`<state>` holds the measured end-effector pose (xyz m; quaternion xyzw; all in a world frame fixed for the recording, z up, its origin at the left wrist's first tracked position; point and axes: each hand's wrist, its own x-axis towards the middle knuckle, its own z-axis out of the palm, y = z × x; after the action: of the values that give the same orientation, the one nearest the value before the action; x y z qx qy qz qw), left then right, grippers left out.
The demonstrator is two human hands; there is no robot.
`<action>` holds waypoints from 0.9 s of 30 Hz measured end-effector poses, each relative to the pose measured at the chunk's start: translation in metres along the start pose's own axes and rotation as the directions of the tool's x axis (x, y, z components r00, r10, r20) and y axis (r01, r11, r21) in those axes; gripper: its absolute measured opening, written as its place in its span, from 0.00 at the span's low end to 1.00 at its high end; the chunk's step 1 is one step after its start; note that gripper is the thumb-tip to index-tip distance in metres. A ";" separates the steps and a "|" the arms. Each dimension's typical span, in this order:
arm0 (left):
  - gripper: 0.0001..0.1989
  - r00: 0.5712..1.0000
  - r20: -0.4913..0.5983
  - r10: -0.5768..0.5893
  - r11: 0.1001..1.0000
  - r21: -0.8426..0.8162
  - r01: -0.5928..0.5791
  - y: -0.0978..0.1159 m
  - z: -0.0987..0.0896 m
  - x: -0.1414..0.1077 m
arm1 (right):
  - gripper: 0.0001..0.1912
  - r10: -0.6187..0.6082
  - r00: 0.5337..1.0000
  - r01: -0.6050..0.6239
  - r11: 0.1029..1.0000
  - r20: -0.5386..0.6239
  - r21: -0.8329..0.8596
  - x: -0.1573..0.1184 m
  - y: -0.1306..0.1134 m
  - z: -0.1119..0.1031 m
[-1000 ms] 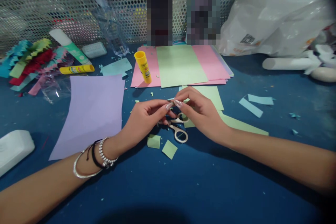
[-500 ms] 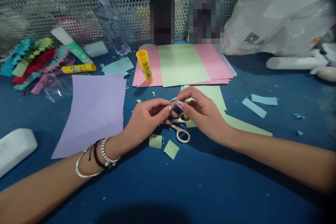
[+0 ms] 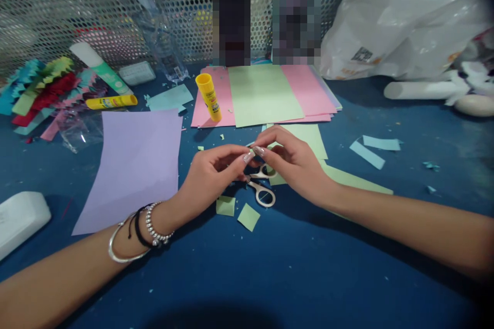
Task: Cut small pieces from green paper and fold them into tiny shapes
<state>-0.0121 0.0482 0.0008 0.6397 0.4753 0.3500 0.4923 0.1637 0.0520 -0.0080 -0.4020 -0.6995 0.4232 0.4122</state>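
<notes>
My left hand (image 3: 210, 175) and my right hand (image 3: 295, 162) meet at the fingertips over the middle of the blue table. Pinched between them is a small piece of green paper (image 3: 251, 151), mostly covered by my fingers and thumbs. Scissors with white handles (image 3: 265, 196) lie just beneath my hands, their blades hidden. Nearer to me are two green paper squares (image 3: 249, 217), flat on the table. Larger green paper (image 3: 314, 140) sits partly under my right hand. A sheet of purple paper (image 3: 139, 159) lies to the left of my left hand.
An uncapped yellow glue stick (image 3: 209, 97) stands before stacked pink and green paper (image 3: 266, 95). Blue paper strips (image 3: 367, 154) lie at right, near a white plastic bag (image 3: 363, 25). Fringed coloured paper (image 3: 46, 87) and a green-and-white tube (image 3: 102, 68) lie at left. A metal mesh panel (image 3: 96, 0) stands behind.
The view has shifted slightly, so most things appear a little further left. Both hands keep their pinch on the small green paper, with only slight finger movement.
</notes>
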 end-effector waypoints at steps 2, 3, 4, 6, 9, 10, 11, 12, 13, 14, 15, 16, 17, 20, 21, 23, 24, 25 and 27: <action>0.11 0.999 0.027 -0.025 1.000 -0.008 0.025 0.002 -0.001 0.001 | 0.04 -0.043 0.999 0.043 0.998 -0.009 -0.046 -0.001 0.000 0.000; 0.12 0.999 0.033 -0.034 0.999 -0.012 0.035 0.003 -0.001 0.002 | 0.04 -0.067 0.998 0.066 0.995 -0.009 -0.068 -0.001 0.000 -0.001; 0.12 0.999 0.034 -0.043 0.999 -0.018 0.043 0.004 -0.001 0.003 | 0.04 -0.087 0.996 0.086 0.993 -0.006 -0.081 -0.001 0.000 -0.001; 0.11 0.998 0.026 -0.054 0.998 -0.038 0.055 0.005 -0.001 0.004 | 0.05 -0.100 0.995 0.100 0.991 -0.001 -0.086 -0.001 -0.001 -0.002; 0.11 0.997 0.017 -0.078 0.993 -0.091 0.079 0.003 -0.001 0.004 | 0.08 -0.077 0.997 0.075 0.995 -0.028 -0.059 -0.001 -0.002 -0.002; 0.11 0.996 0.012 -0.087 0.990 -0.107 0.087 0.003 -0.001 0.004 | 0.09 -0.068 0.997 0.066 0.997 -0.044 -0.048 -0.001 -0.002 -0.003; 0.11 0.996 0.005 -0.093 0.989 -0.118 0.093 0.002 -0.001 0.004 | 0.09 -0.065 0.996 0.063 0.997 -0.059 -0.038 -0.001 -0.002 -0.003; 0.11 0.995 -0.002 -0.097 0.987 -0.125 0.096 0.002 -0.001 0.004 | 0.09 -0.065 0.995 0.063 0.998 -0.071 -0.029 -0.002 -0.002 -0.003; 0.11 0.995 -0.007 -0.099 0.987 -0.128 0.097 0.002 -0.001 0.005 | 0.09 -0.067 0.995 0.065 0.998 -0.079 -0.023 -0.002 -0.002 -0.003; 0.11 0.995 -0.015 -0.099 0.987 -0.130 0.096 0.002 -0.001 0.005 | 0.09 -0.069 0.994 0.068 0.997 -0.082 -0.020 -0.002 -0.002 -0.003; 0.12 0.995 -0.023 -0.098 0.987 -0.129 0.094 0.002 -0.001 0.005 | 0.09 -0.073 0.994 0.072 0.997 -0.085 -0.017 -0.002 -0.002 -0.003; 0.12 0.995 -0.031 -0.098 0.988 -0.126 0.093 0.002 -0.001 0.005 | 0.09 -0.074 0.994 0.073 0.997 -0.086 -0.016 -0.002 -0.002 -0.003; 0.12 0.994 -0.038 -0.100 0.988 -0.122 0.094 0.002 0.000 0.006 | 0.09 -0.073 0.994 0.072 0.997 -0.086 -0.018 -0.003 -0.001 -0.003; 0.12 0.993 -0.047 -0.104 0.988 -0.124 0.097 0.002 0.000 0.006 | 0.09 -0.056 0.996 0.055 0.998 -0.063 -0.022 -0.002 -0.001 -0.003; 0.12 0.994 -0.044 -0.102 0.987 -0.128 0.096 0.002 0.000 0.007 | 0.08 -0.047 0.997 0.046 0.999 -0.054 -0.017 -0.002 -0.001 -0.003; 0.12 0.995 -0.038 -0.092 0.987 -0.135 0.087 0.000 0.000 0.007 | 0.08 -0.040 0.998 0.040 0.999 -0.041 -0.004 -0.002 -0.001 -0.002; 0.11 0.996 -0.036 -0.085 0.988 -0.134 0.079 0.000 0.000 0.007 | 0.08 -0.041 0.998 0.041 0.999 -0.041 -0.002 -0.002 -0.001 -0.002; 0.11 0.996 -0.034 -0.077 0.989 -0.130 0.072 -0.001 0.000 0.007 | 0.08 -0.044 0.998 0.043 0.999 -0.042 -0.007 -0.002 -0.001 -0.002; 0.10 0.998 -0.032 -0.061 0.992 -0.112 0.057 -0.001 -0.001 0.006 | 0.07 -0.043 0.998 0.042 0.999 -0.040 -0.035 -0.002 -0.002 -0.002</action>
<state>-0.0114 0.0547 -0.0004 0.5907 0.4825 0.3723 0.5288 0.1657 0.0499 -0.0064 -0.4025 -0.7066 0.3941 0.4282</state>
